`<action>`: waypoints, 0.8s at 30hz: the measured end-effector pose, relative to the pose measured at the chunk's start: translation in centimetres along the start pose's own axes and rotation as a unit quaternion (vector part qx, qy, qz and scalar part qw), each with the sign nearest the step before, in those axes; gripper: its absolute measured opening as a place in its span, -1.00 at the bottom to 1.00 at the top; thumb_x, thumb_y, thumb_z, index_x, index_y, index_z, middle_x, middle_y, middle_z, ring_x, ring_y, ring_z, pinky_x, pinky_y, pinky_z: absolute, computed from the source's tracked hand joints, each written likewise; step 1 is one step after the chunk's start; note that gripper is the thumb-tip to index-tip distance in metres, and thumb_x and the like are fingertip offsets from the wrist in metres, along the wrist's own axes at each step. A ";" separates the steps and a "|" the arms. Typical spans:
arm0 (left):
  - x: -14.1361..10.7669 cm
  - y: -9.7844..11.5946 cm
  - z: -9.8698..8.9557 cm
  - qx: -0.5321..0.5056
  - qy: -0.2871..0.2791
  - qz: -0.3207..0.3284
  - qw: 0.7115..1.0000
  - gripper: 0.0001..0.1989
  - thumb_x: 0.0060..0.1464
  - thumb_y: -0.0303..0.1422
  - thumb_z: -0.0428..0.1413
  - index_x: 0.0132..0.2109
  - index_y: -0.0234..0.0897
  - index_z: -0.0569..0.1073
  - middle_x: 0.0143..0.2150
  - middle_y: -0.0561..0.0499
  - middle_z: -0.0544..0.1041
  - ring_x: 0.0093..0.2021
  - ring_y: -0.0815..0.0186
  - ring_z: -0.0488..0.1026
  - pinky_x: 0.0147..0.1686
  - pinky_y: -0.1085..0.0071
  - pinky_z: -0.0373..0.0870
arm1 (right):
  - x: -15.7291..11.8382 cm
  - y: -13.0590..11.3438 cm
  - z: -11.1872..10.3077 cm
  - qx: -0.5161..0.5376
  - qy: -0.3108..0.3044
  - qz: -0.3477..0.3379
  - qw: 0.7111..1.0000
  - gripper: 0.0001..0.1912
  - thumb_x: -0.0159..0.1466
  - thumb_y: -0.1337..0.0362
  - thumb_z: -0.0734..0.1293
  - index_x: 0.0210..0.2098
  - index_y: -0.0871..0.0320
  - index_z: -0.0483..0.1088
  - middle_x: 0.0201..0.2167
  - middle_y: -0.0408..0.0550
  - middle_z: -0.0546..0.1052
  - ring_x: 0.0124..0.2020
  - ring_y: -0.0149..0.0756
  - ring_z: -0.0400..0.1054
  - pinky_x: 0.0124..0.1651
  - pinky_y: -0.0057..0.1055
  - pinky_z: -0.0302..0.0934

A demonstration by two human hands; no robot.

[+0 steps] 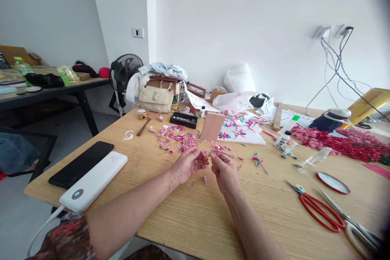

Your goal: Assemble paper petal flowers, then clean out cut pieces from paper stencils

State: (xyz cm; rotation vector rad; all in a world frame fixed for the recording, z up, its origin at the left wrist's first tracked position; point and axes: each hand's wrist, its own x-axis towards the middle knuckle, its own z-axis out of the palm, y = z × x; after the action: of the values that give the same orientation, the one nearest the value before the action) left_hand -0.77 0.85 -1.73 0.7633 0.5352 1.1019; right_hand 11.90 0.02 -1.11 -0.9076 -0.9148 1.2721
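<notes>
Along the wooden table (170, 211), far left: one black phone (81, 164), then one white power bank (94, 180) just beside it. On to loose pink petals (179, 138), too many to count. Next, one left hand (190, 165), fingers curled; can't tell whether gripping anything. Right next to that, one right hand (224, 168), pinched narrow on one slim purple piece (224, 154) at the fingertips, long axis roughly sideways, free end pointing right! Farther right, two pairs of scissors: red-handled scissors (303, 196), pale-handled scissors (345, 216).
</notes>
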 end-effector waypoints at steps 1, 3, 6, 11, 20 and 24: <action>0.0 -0.1 0.1 -0.007 -0.004 0.000 1.000 -0.73 -0.09 -0.23 0.17 -0.38 -0.37 0.36 -0.43 -0.01 0.45 -0.41 0.38 0.43 -0.35 0.46 0.32 | -0.1 0.1 0.1 -0.001 -0.004 0.004 1.000 -0.71 -0.13 0.17 0.45 -0.55 0.24 0.36 -0.73 -0.30 0.18 -0.74 -0.62 -0.19 -0.67 -0.52 -0.36; -0.1 -0.2 0.3 -0.025 -0.017 -0.013 0.999 -0.75 -0.08 -0.24 0.17 -0.37 -0.37 0.36 -0.46 0.01 0.44 -0.45 0.42 0.41 -0.39 0.50 0.31 | -0.2 0.3 0.2 -0.003 -0.009 0.010 1.000 -0.71 -0.13 0.17 0.46 -0.56 0.25 0.37 -0.72 -0.26 0.22 -0.73 -0.62 -0.15 -0.67 -0.53 -0.35; -0.1 -0.3 0.4 -0.053 -0.028 -0.042 0.997 -0.78 -0.11 -0.31 0.20 -0.38 -0.38 0.37 -0.53 0.07 0.40 -0.52 0.52 0.35 -0.46 0.59 0.25 | -0.3 0.4 0.4 -0.003 -0.009 0.010 1.000 -0.69 -0.14 0.15 0.46 -0.60 0.25 0.35 -0.75 -0.28 0.19 -0.74 -0.62 -0.16 -0.67 -0.54 -0.34; 0.0 -0.1 0.2 -0.061 -0.038 -0.073 0.995 -0.78 -0.18 -0.40 0.25 -0.34 -0.41 0.43 -0.56 0.11 0.36 -0.54 0.56 0.31 -0.51 0.63 0.20 | -0.2 0.4 0.4 0.002 -0.003 0.004 1.000 -0.67 -0.17 0.14 0.48 -0.61 0.24 0.32 -0.78 -0.34 0.12 -0.75 -0.63 -0.19 -0.67 -0.55 -0.34; -0.1 0.3 0.5 0.035 -0.005 -0.047 0.998 -0.75 -0.26 -0.38 0.28 -0.38 -0.43 0.48 -0.55 0.07 0.39 -0.53 0.53 0.30 -0.49 0.58 0.17 | 0.1 0.8 0.1 0.002 0.019 -0.003 1.000 -0.67 -0.15 0.15 0.47 -0.56 0.24 0.33 -0.76 -0.34 0.14 -0.75 -0.64 -0.18 -0.68 -0.55 -0.36; -0.4 0.0 1.2 0.094 0.039 0.018 0.995 -0.77 -0.25 -0.34 0.25 -0.41 -0.43 0.49 -0.55 0.04 0.41 -0.53 0.51 0.28 -0.48 0.54 0.16 | 0.0 0.9 0.2 0.004 0.029 -0.005 1.000 -0.67 -0.14 0.15 0.47 -0.56 0.24 0.32 -0.75 -0.33 0.16 -0.75 -0.64 -0.18 -0.67 -0.55 -0.37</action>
State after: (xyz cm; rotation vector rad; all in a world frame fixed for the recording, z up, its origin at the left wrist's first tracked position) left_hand -0.08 0.21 -0.94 0.8996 0.6999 1.1293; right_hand 11.41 0.13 -1.84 -0.9279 -0.8661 1.2341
